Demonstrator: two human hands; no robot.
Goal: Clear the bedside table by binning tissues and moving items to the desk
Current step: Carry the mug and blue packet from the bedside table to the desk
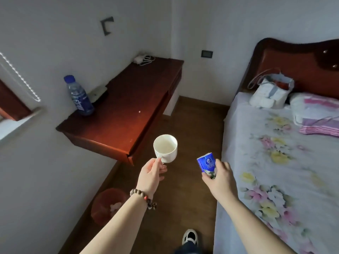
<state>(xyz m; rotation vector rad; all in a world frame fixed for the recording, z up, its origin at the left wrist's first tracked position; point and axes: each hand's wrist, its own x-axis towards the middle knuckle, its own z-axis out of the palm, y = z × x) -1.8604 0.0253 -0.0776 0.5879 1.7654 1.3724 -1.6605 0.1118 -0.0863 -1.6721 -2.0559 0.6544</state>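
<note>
Your left hand (153, 174) pinches the handle of a white ceramic mug (165, 148), holding it upright in the air just off the near corner of the dark red-brown wooden desk (128, 99), its open mouth toward the camera and its pale inside visible. A string of brown wooden beads (144, 197) circles that wrist. Your right hand (219, 176) is closed around the lower end of a small blue plastic tissue packet (207, 165), fingers wrapped behind it and the thumb on its near edge, so that the printed face tilts up and to the left. The two hands are held level with each other over the brown wooden floor (192, 125), the mug to the left of the packet and well apart from it. Beyond your left hand, at the far left edge of the desk, a clear plastic water bottle with a blue cap and label (78, 96) stands upright against the white wall; a white charger with coiled cable (144, 59) lies at the desk's far end. Below your left forearm, a red plastic wastebasket (106, 206) sits on the floor against the wall with crumpled white tissue (116, 206) inside. To the right of your right hand runs the bed with the floral sheet (275, 162).
</note>
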